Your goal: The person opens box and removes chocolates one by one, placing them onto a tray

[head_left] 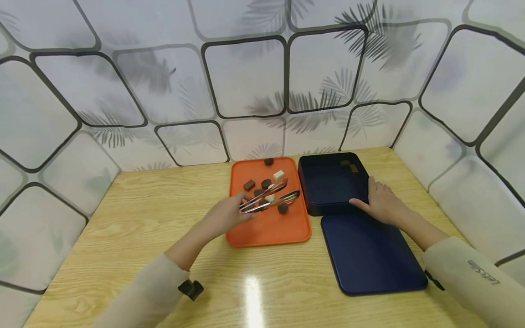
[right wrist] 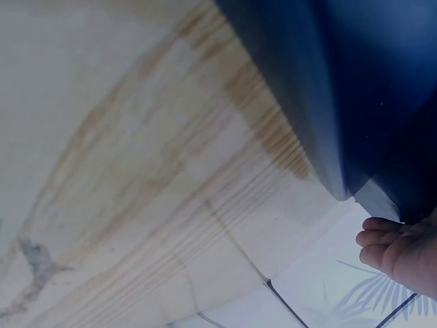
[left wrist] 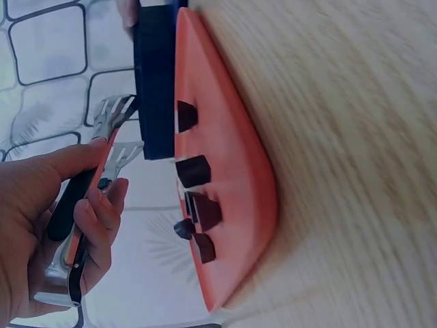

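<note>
My left hand [head_left: 223,216] grips a pair of metal serving tongs [head_left: 290,197], which point right with their slotted ends spread apart above an orange tray [head_left: 270,231]. On the tray lie several small chocolate-like pieces, among them a brown block [head_left: 249,185], a white block [head_left: 279,175] and a dark round one [head_left: 282,208]. The spread ends show bare in the left wrist view. At the near right corner of a dark blue box [head_left: 332,208] rests my right hand [head_left: 383,202], thumb along the front edge and fingers along the right side.
Inside the box, toward its back right, are a brown piece [head_left: 353,168] and a dark one [head_left: 345,163]. A flat dark blue lid [head_left: 373,255] lies in front of the box. Patterned curtains [head_left: 254,77] rise around the wooden table [head_left: 143,218] at the back and sides.
</note>
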`<state>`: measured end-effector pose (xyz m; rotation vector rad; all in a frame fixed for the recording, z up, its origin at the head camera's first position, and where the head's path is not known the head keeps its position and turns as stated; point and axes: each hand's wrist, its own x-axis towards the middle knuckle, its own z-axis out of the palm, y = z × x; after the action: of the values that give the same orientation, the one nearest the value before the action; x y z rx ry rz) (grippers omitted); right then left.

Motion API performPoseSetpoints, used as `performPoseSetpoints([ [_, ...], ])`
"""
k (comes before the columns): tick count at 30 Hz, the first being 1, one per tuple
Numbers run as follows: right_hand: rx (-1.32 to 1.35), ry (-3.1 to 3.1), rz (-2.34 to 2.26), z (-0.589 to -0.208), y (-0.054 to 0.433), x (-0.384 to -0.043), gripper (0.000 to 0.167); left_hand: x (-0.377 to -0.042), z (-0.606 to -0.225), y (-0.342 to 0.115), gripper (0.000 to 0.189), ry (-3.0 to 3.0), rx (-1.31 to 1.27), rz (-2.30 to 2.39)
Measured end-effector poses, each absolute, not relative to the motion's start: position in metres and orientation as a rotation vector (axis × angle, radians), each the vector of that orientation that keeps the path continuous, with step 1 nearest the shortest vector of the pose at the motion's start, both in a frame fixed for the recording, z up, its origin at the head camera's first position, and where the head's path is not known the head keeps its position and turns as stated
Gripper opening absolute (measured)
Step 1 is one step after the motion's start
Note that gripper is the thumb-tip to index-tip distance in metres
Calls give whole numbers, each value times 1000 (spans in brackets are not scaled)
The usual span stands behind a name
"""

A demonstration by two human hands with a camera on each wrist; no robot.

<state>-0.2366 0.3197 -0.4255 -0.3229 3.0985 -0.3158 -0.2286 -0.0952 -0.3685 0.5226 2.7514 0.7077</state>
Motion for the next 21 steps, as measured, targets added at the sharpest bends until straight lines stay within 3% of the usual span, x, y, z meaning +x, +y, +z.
performPoseSetpoints([
  [14, -319, 3101, -294, -426, 320, -235, 100, -253, -355, -47, 41, 2730, 644, 705],
  [21, -323, 3099, -318, -424, 319, -235, 100, -263, -351, -22, 61, 2685, 653, 684],
])
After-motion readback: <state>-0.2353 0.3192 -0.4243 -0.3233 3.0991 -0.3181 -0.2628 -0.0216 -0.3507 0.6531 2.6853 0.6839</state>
